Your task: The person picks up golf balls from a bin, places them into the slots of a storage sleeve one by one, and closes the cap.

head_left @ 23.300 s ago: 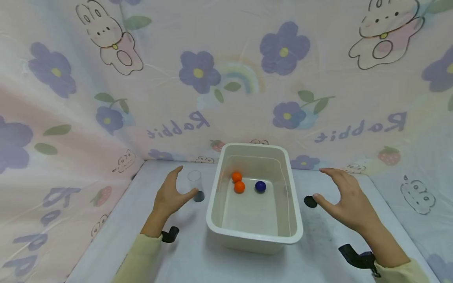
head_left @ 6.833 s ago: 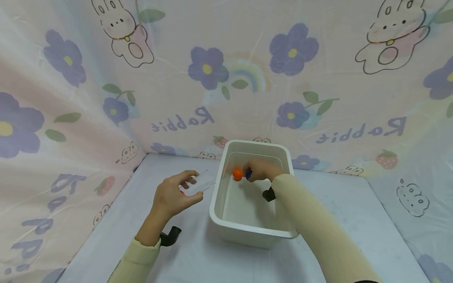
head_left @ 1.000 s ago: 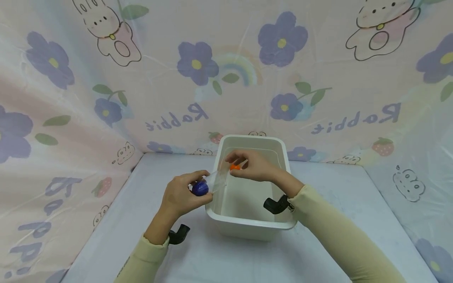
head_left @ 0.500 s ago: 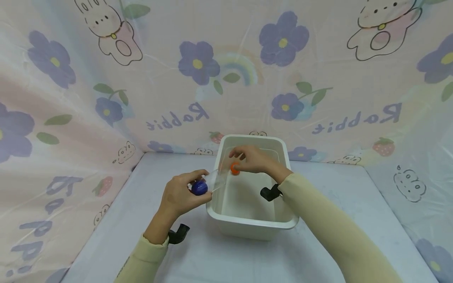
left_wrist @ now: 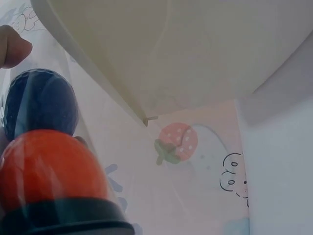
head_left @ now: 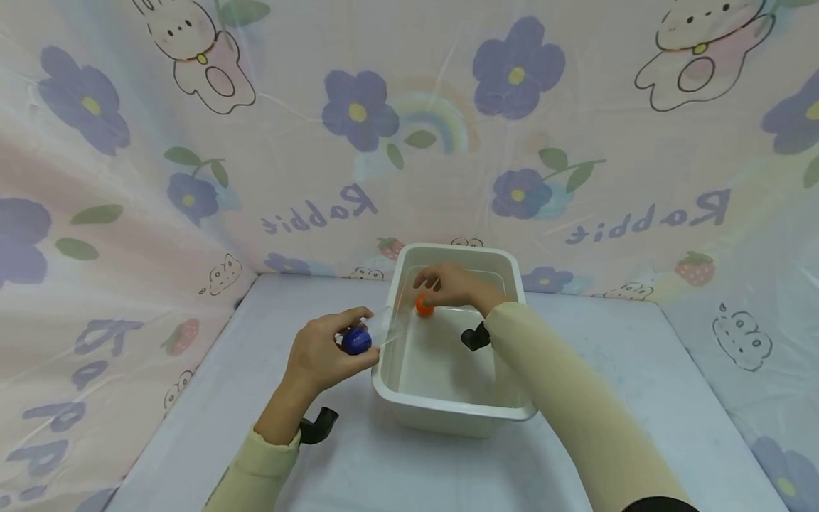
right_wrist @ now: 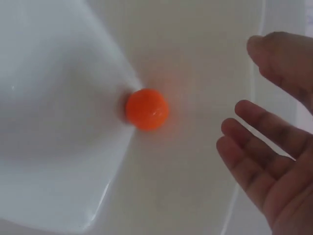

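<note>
Inside the pale bin (head_left: pixel 451 407), head view, an orange ball (head_left: pixel 423 306) lies left of and below the right hand (head_left: pixel 451 286); the left hand (head_left: pixel 326 348), farther off, grips a clear tube (head_left: pixel 382 327). Left wrist: blue ball (left_wrist: pixel 41 103) and second orange ball (left_wrist: pixel 51 169) inside it. Right wrist: the right hand is spread wide, apart from the orange ball.

Mirrored purple lettering reading "Rabbit" stands twice on the printed sheet (head_left: pixel 435 203) behind the worktop (head_left: pixel 614 377): one word (head_left: pixel 315 212) above the far edge near its far left corner, another word (head_left: pixel 646 217) above the far right corner. Similar lettering (head_left: pixel 88 373), starting with R, slants down along the left edge, its last letters unclear.
</note>
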`<state>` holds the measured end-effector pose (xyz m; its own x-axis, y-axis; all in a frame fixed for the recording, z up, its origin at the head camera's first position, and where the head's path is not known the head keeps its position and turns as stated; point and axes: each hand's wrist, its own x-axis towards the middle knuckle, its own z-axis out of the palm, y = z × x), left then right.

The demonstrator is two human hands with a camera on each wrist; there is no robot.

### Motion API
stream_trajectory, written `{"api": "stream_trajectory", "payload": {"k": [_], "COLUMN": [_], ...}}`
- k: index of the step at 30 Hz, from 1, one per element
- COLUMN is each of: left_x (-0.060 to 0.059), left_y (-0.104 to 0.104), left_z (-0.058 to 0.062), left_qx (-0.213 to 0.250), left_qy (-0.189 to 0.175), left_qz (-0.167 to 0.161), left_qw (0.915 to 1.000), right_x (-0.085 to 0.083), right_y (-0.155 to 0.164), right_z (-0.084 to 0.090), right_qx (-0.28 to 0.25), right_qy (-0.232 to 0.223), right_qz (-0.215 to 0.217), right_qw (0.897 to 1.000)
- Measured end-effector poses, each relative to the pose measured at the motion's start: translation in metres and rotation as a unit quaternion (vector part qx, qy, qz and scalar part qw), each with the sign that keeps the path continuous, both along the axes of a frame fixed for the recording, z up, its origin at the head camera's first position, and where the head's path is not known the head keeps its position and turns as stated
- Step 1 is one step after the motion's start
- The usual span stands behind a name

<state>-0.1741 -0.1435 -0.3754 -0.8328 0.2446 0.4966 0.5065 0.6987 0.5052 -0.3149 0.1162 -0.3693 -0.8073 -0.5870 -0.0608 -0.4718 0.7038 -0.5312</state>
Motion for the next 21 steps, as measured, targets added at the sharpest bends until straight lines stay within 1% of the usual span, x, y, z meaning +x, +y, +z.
{"api": "stream_trajectory", "payload": {"k": [5, 11, 17, 19, 21], "left_x": [-0.001, -0.003, -0.005, -0.006, -0.007], "left_y": [-0.003, -0.005, -0.006, -0.006, -0.007], "left_z": [-0.001, -0.003, -0.006, -0.007, -0.008], "left_qx": [-0.002, -0.004, -0.002, -0.001, 0.002], "left_qy": [-0.001, -0.005, -0.008, -0.009, -0.011], "left_qz": [0.004, 0.008, 0.01, 0.011, 0.011], "left_qw": [1.0, 0.9999, 0.9999, 0.9999, 0.9999], "right_x": [-0.013, -0.025, -0.029, -0.029, -0.03], "right_y": [0.0, 0.0, 0.0, 0.0, 0.0], "right_z": [-0.01, -0.024, -0.038, -0.04, -0.044], "right_qx": [0.017, 0.012, 0.019, 0.021, 0.024], "right_qy": [-0.004, -0.003, -0.033, -0.039, -0.036], "right_qz": [-0.004, -0.024, -0.067, -0.073, -0.074], "right_qw": [1.0, 1.0, 0.997, 0.996, 0.996]}}
